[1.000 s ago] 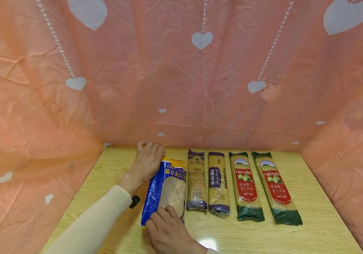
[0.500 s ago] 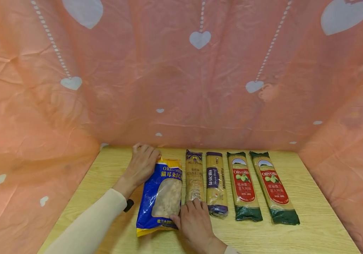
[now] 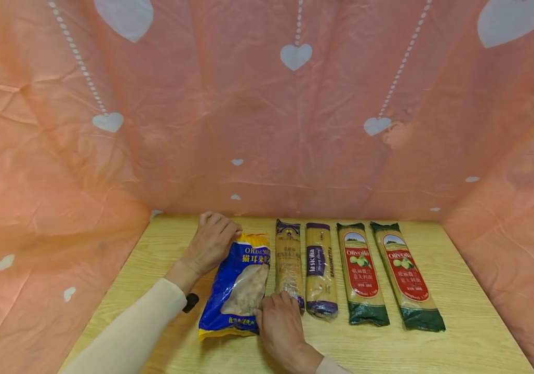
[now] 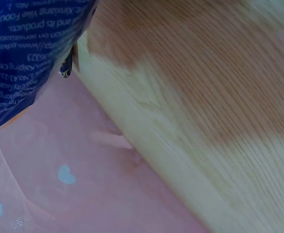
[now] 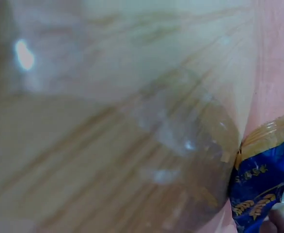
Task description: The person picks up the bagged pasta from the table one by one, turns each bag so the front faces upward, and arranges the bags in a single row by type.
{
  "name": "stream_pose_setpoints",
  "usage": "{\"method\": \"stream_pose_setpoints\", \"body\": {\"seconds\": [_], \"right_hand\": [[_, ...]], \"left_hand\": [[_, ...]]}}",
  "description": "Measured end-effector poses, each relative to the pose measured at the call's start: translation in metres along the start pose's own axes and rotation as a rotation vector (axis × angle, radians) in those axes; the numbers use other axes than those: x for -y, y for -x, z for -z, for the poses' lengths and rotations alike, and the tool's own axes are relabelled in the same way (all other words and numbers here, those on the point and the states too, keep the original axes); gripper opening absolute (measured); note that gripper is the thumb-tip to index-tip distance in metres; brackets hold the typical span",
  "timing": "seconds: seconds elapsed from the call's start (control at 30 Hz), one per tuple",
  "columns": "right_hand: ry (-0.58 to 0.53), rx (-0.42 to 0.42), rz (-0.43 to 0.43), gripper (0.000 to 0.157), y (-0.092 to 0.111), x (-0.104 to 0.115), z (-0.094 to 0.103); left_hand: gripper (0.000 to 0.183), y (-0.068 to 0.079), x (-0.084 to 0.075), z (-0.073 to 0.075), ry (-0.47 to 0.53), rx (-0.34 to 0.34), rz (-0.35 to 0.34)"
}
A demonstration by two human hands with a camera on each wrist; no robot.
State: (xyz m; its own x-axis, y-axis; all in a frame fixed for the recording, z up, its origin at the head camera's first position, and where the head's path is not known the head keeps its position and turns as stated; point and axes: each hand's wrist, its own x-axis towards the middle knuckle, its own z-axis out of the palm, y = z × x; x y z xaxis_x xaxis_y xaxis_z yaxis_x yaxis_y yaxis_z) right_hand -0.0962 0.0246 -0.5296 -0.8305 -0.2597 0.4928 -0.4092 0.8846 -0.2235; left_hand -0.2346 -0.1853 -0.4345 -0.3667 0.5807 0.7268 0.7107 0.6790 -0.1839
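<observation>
A blue and yellow bag of pasta (image 3: 222,298) with a clear window leans slightly on the table at the left end of a row of packs. My left hand (image 3: 211,241) grips its upper left corner, fingers bent over the edge. Low on its right edge, my right hand (image 3: 281,323) holds the bag with thumb and curled fingers. The left wrist view shows the printed blue back of the bag (image 4: 25,53). In the right wrist view, fingertips (image 5: 278,219) lie against the blue bag (image 5: 258,182) at the lower right corner.
Right of the bag lie a brown-gold spaghetti pack (image 3: 288,259), a purple-banded spaghetti pack (image 3: 319,288), and two green-ended packs with red labels, one nearer (image 3: 360,270) and one at the far right (image 3: 404,270). A pink heart-patterned sheet (image 3: 295,130) stands behind the wooden table (image 3: 458,291).
My right hand has moved from the bag's bottom middle to its lower right edge. The bag's lower end has swung left and its printed front shows more. My left hand keeps the top corner.
</observation>
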Motion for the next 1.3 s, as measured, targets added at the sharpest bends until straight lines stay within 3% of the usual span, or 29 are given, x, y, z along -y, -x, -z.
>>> {"method": "stream_pose_setpoints", "body": {"seconds": [0.27,0.5,0.73,0.93,1.17,1.3], "right_hand": [[-0.044,-0.033,-0.060,0.035,-0.005,0.008,-0.004],[0.004,-0.060,0.026,0.027,-0.009,0.007,-0.008],[0.001,-0.088,0.076,0.029,-0.011,0.004,-0.013],[0.018,-0.014,0.017,0.034,-0.003,0.004,-0.008],[0.066,-0.025,0.080,0.034,-0.006,0.008,-0.010],[-0.013,0.077,0.037,0.033,-0.013,0.009,-0.005]], "left_hand": [[0.036,0.003,-0.003,-0.001,0.024,-0.009,0.002],[0.035,0.003,-0.001,0.000,0.031,0.012,0.005],[0.038,0.007,0.003,-0.001,0.065,0.022,0.020],[0.026,0.014,0.008,0.001,0.070,0.071,0.051],[0.010,0.021,0.012,0.002,0.089,0.088,0.070],[0.010,0.022,0.013,0.003,0.099,0.106,0.082]]}}
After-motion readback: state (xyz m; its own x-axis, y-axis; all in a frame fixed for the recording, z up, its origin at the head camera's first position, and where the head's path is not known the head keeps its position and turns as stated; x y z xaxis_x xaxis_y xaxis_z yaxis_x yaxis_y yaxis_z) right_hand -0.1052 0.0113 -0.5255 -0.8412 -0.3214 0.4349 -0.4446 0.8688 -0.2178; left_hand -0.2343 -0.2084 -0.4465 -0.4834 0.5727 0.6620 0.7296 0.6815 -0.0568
